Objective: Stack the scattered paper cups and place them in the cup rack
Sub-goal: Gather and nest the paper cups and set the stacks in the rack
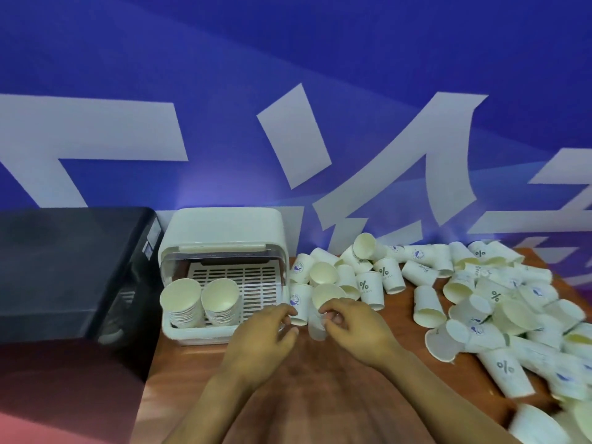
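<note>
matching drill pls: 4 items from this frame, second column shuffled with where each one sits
Items:
1. two cup stacks
2. black appliance
3. loose cup pile
4. hands: left, right

Places:
A. spread over the right half of the wooden table
B. at the table's left end, beside the cup rack
C. front centre, on cups just right of the rack
D. inside the rack, at its front left

Pairs: 1-D, 2-B, 3-A, 4-C

Single head view, wide-angle, looks forward and down, close over table (pixel 320 379), blue wall (pixel 288 59) filling upper frame.
</note>
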Motion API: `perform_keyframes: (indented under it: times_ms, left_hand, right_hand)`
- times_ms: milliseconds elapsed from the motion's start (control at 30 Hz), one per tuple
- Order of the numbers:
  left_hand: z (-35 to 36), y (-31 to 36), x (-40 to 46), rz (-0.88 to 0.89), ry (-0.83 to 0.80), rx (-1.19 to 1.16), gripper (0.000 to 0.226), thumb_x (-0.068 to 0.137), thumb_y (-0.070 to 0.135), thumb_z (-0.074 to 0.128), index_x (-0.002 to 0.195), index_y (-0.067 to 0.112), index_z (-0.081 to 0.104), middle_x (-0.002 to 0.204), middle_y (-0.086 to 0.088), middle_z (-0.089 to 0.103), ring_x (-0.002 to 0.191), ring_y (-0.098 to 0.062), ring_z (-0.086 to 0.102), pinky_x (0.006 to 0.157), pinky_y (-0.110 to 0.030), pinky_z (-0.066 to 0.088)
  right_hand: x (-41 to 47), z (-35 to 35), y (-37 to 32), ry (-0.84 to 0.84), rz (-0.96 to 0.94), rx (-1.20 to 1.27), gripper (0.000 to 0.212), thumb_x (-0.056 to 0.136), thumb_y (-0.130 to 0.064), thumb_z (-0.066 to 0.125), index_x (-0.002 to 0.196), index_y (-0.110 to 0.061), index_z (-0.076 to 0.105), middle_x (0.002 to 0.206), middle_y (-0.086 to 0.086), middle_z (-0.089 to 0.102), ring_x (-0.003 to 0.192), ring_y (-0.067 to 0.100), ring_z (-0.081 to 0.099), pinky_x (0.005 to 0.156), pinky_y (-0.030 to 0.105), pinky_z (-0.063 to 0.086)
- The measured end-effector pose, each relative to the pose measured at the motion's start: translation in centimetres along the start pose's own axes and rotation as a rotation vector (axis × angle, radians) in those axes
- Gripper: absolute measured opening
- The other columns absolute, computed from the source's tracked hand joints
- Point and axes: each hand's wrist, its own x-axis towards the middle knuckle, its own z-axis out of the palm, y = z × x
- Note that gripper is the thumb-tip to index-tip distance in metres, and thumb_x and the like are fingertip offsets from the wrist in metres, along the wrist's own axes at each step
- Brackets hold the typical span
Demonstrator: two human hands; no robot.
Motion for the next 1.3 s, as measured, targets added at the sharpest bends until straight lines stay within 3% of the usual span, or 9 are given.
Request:
perform_keyframes:
  times_ms: [167, 267, 500, 667, 800, 967, 1100, 1200, 1300]
  left_hand:
    - [4.4, 5.8, 2.3, 0.0, -0.02, 0.008, 0.028, 0.089, 0.036, 0.052, 0.117, 0.034, 0.055, 0.112, 0.015, 0.06, 0.102, -0.004, 0.056, 0.086, -0.024, 0.044]
    - [7.6, 9.1, 4.5, 0.015, -0.049, 0.017, 0.027, 0.09, 0.037, 0.051, 0.116, 0.03, 0.055, 0.112, 0.012, 0.059, 0.103, -0.008, 0.055, 0.087, -0.028, 0.045]
    - [14.2, 13.9, 10.0, -0.062, -0.017, -0.026, 0.044, 0.088, 0.032, 0.055, 0.131, 0.029, 0.048, 0.13, 0.007, 0.05, 0.118, -0.014, 0.047, 0.098, -0.025, 0.039]
    - [17.8, 13.5, 12.5, -0.238, -0.036, -0.016, 0.071, 0.085, 0.036, 0.056, 0.147, 0.023, 0.024, 0.154, -0.004, 0.021, 0.141, -0.022, 0.019, 0.113, -0.032, 0.024]
    - [19.9, 11.9, 14.1, -0.364, -0.087, 0.038, 0.085, 0.086, 0.044, 0.054, 0.152, 0.023, 0.005, 0.158, -0.011, 0.0, 0.146, -0.027, -0.002, 0.117, -0.035, 0.014]
    - [21.1, 10.6, 17.2, -0.508, -0.001, 0.01, 0.084, 0.09, 0.048, 0.049, 0.152, 0.022, -0.001, 0.156, -0.012, 0.001, 0.144, -0.029, 0.009, 0.114, -0.037, 0.023]
    - [23.0, 9.4, 18.5, -0.58, 0.096, 0.032, 0.086, 0.091, 0.055, 0.044, 0.152, 0.017, -0.002, 0.157, -0.011, 0.0, 0.144, -0.029, 0.011, 0.114, -0.038, 0.023]
    - [23.7, 8.4, 19.4, -0.631, 0.111, 0.033, 0.085, 0.091, 0.055, 0.046, 0.152, 0.015, 0.002, 0.154, -0.014, 0.007, 0.142, -0.03, 0.013, 0.112, -0.039, 0.026]
    - [23.9, 7.9, 20.1, -0.65, 0.141, -0.017, 0.079, 0.089, 0.045, 0.054, 0.149, 0.015, 0.012, 0.143, -0.013, 0.017, 0.133, -0.031, 0.029, 0.108, -0.039, 0.034]
  right_hand:
    - [-0.6, -3.9, 5.8, 0.009, 0.011, 0.011, 0.021, 0.086, -0.033, 0.058, 0.106, -0.032, 0.063, 0.091, -0.016, 0.063, 0.081, 0.001, 0.058, 0.077, 0.027, 0.05]
    - [-0.1, -6.1, 9.5, 0.038, 0.057, 0.025, 0.019, 0.087, -0.031, 0.057, 0.104, -0.033, 0.063, 0.082, -0.017, 0.06, 0.077, 0.001, 0.057, 0.07, 0.021, 0.047]
    - [3.2, -8.3, 16.4, -0.035, 0.107, 0.017, 0.024, 0.088, -0.029, 0.053, 0.112, -0.029, 0.059, 0.094, -0.011, 0.064, 0.089, 0.009, 0.06, 0.079, 0.028, 0.049]
    - [5.5, -7.5, 19.3, -0.09, 0.2, 0.057, 0.035, 0.086, -0.029, 0.057, 0.121, -0.028, 0.054, 0.091, -0.012, 0.058, 0.095, 0.012, 0.059, 0.08, 0.026, 0.044]
    - [7.9, -6.5, 20.6, -0.178, 0.227, 0.077, 0.045, 0.086, -0.031, 0.057, 0.13, -0.026, 0.047, 0.098, -0.005, 0.063, 0.098, 0.015, 0.059, 0.084, 0.028, 0.045]
    - [11.1, -5.0, 21.8, -0.215, 0.233, 0.084, 0.058, 0.088, -0.041, 0.055, 0.14, -0.028, 0.033, 0.121, 0.0, 0.057, 0.11, 0.017, 0.055, 0.09, 0.031, 0.044]
    - [12.3, -3.0, 22.4, -0.194, 0.26, 0.074, 0.061, 0.086, -0.048, 0.052, 0.139, -0.031, 0.029, 0.127, -0.002, 0.056, 0.116, 0.018, 0.053, 0.097, 0.038, 0.043]
    - [12.9, -1.8, 22.9, -0.187, 0.29, 0.135, 0.064, 0.082, -0.051, 0.053, 0.138, -0.034, 0.028, 0.124, -0.003, 0.057, 0.114, 0.02, 0.054, 0.088, 0.036, 0.043]
    - [13.7, -1.1, 23.2, -0.176, 0.313, 0.187, 0.064, 0.082, -0.052, 0.054, 0.138, -0.032, 0.03, 0.122, -0.005, 0.059, 0.112, 0.018, 0.055, 0.082, 0.033, 0.043]
